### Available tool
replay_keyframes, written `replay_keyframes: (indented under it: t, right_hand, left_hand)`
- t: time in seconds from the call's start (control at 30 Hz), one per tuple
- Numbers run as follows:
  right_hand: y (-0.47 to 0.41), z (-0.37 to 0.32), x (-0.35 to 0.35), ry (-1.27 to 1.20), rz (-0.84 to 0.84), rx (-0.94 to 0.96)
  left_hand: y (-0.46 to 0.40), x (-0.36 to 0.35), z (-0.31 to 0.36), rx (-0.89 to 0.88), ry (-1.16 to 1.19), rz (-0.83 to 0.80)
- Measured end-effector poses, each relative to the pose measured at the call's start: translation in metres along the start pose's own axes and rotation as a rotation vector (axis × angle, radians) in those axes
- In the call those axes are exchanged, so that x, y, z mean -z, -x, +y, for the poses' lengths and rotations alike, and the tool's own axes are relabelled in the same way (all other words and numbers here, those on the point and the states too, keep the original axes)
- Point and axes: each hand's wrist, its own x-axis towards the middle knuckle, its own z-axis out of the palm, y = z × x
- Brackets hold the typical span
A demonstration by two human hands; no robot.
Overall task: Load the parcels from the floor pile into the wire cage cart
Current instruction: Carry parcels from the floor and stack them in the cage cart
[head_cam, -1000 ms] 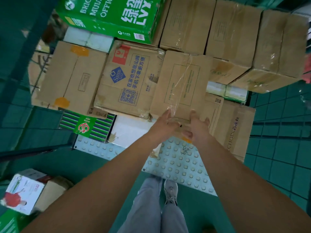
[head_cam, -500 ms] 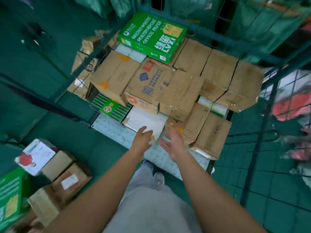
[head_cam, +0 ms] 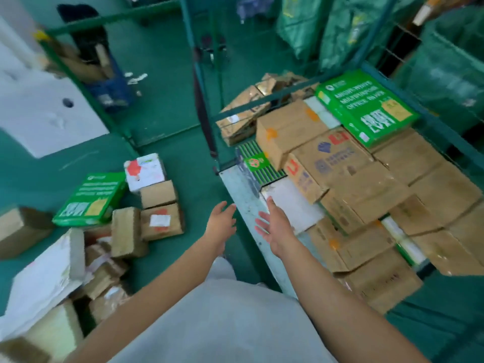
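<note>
The wire cage cart [head_cam: 262,96] stands at the right, its green frame around a stack of brown cardboard boxes [head_cam: 337,166] with a green paper carton [head_cam: 366,108] on top at the back. On the floor at the left lies the parcel pile [head_cam: 125,231]: brown boxes, a green carton [head_cam: 91,197], a white box with red print [head_cam: 145,171] and a large white parcel [head_cam: 44,279]. My left hand [head_cam: 220,224] and my right hand [head_cam: 275,226] hover empty, fingers spread, over the cart's front edge [head_cam: 243,203].
A green metal frame [head_cam: 78,79] crosses the back left, with a blue bin of cardboard tubes [head_cam: 107,82] behind it. Green sacks [head_cam: 340,30] hang at the back right. A white panel [head_cam: 44,108] lies at the far left. My grey trousers fill the bottom.
Both hands let go of the brown box on the cart's stack and drew back. My view swung left, bringing the floor pile into sight.
</note>
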Motion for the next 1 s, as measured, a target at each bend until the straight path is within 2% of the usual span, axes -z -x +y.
replay_keyframes:
  t: [0.1, 0.33, 0.57, 0.7, 0.87, 1.0]
  right_hand:
    - [0.003, 0.006, -0.033, 0.137, -0.09, 0.005]
    - [-0.004, 0.017, -0.112, 0.305, -0.124, 0.011]
    - [0.005, 0.056, -0.244, 0.542, -0.262, -0.024]
    - [0.007, 0.078, -0.319, 0.667, -0.325, -0.03]
    - [0.014, 0.115, -0.415, 0.785, -0.455, -0.041]
    - [0.019, 0.142, -0.472, 0.863, -0.541, -0.065]
  left_hand:
    - [-0.003, 0.033, -0.004, 0.007, 0.074, 0.047]
    - [-0.01, 0.119, -0.003, 0.035, 0.221, 0.174]
    - [-0.022, 0.248, 0.003, 0.04, 0.369, 0.312]
    - [-0.028, 0.321, 0.007, 0.099, 0.469, 0.374]
    - [-0.03, 0.417, 0.006, -0.004, 0.561, 0.46]
    - [-0.026, 0.47, -0.005, 0.025, 0.622, 0.544]
